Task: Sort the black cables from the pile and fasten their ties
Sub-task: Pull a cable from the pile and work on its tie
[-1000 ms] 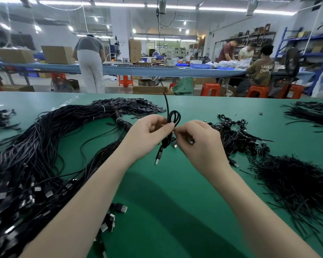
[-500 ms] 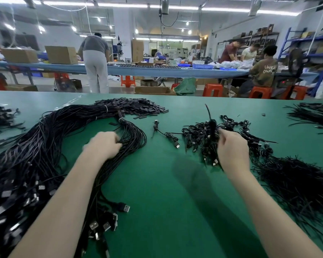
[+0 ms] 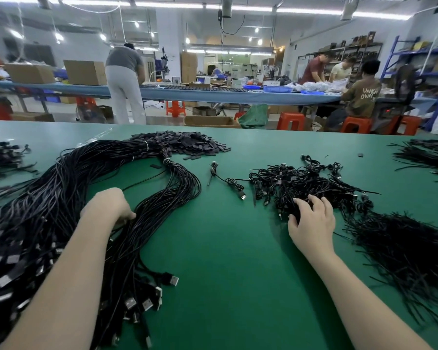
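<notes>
My left hand (image 3: 109, 205) curled into the loose cables (image 3: 61, 210), gripping some; my right hand (image 3: 311, 218) lay with fingers spread on the tied coils (image 3: 301, 183). Far more remained loose than tied, I judged.

I see both my forearms reaching forward; my left hand (image 3: 109, 204) is knuckles-up with fingers curled under, my right hand (image 3: 311, 222) has fingers spread and bent downward

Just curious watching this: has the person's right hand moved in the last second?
Yes. The right hand went from mid-table, where both hands held a coiled cable, rightward onto the heap of tied cables.
</notes>
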Available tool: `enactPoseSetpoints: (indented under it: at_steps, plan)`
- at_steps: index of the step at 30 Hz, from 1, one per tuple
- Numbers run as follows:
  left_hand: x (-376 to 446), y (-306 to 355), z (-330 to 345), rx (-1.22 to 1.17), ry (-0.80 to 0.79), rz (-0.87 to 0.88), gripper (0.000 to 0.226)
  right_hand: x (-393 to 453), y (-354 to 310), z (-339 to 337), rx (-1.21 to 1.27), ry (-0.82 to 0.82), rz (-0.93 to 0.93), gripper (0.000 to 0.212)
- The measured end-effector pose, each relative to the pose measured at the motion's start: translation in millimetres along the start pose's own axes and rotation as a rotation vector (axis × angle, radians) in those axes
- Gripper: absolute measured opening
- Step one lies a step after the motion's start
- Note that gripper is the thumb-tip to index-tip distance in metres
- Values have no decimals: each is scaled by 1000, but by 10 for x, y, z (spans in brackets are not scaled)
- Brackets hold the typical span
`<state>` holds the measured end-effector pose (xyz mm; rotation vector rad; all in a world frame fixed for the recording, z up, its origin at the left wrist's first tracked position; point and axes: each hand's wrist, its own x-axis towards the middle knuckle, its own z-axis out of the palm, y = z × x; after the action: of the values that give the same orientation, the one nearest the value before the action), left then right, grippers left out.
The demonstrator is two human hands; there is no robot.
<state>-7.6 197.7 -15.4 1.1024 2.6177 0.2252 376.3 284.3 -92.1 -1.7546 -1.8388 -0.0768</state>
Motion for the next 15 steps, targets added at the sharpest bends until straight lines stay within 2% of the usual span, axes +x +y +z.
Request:
enactPoseSetpoints:
  at_steps: [4, 8, 12, 15]
  plan:
    - [94, -68, 128, -26, 41, -87, 38, -2, 9, 15, 8, -18, 7, 41]
    - [157, -95, 177, -130, -3, -156, 23, 3, 21, 32, 5, -15, -3, 38]
    - [124, -81, 75, -151, 42, -104, 18, 5, 33, 40, 11, -13, 0, 35]
    - [83, -39, -105, -512, 20, -41, 14, 8, 30, 41, 21, -14, 3, 34]
